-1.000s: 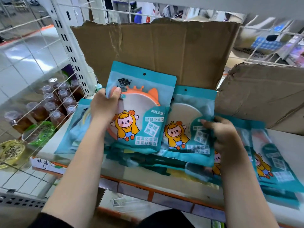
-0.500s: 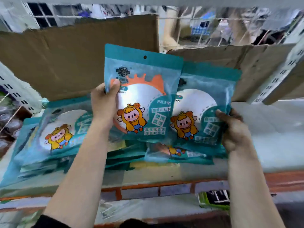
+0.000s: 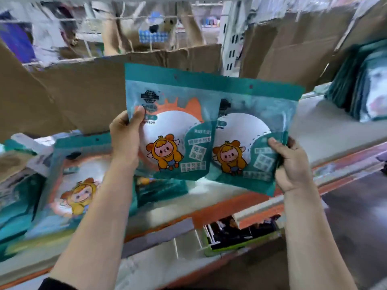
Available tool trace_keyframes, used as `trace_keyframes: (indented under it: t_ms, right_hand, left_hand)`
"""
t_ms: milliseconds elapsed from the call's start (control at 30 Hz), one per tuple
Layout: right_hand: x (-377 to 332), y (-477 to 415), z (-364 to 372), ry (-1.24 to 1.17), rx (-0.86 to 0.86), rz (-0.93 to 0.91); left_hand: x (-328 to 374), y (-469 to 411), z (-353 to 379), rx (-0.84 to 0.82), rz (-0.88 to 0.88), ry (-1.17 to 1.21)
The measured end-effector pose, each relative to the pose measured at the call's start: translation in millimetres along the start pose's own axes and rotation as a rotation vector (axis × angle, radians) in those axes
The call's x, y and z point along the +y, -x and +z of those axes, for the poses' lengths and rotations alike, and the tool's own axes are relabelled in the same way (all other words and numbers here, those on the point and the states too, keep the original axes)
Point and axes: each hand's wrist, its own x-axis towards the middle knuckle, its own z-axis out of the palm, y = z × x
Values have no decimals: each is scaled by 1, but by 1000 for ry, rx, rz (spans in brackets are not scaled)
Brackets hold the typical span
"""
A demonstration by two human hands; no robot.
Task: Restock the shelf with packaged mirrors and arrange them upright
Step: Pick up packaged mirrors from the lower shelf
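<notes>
The left hand (image 3: 125, 139) grips the front mirror pack (image 3: 173, 122) by its edge. The right hand (image 3: 292, 164) pinches the rear mirror pack (image 3: 259, 114)

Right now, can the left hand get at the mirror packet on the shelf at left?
Probably not yet: the left hand grips the front packet, so its grip is taken. The shelf packet sits close by with nothing in between; once the hand is emptied, likely yes.

The left forearm (image 3: 94, 216) and right forearm (image 3: 310, 227) are bare along all their visible length. At the near left edge, a dark, black-looking sleeve (image 3: 56, 284) ends the left arm's bare stretch. The left grip (image 3: 125, 139) and right grip (image 3: 293, 164) are bare hands with short, plain thumbnails.
</notes>
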Motion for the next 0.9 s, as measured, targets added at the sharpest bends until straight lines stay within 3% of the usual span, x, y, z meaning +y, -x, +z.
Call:
trace_keyframes:
  t_ms: [133,400,900]
  right_hand:
    - [-36,-26,-70,-17,56,-55]
    - [-93,-47,-199,-72,222,-128]
    - [-155,-80,-358,-145,440,-199]
  left_hand:
    - [-9,21,89,7,-22,73]
    - [-35,84,246,-169,-94,130]
    - [-71,138,459,-389,-211,184]
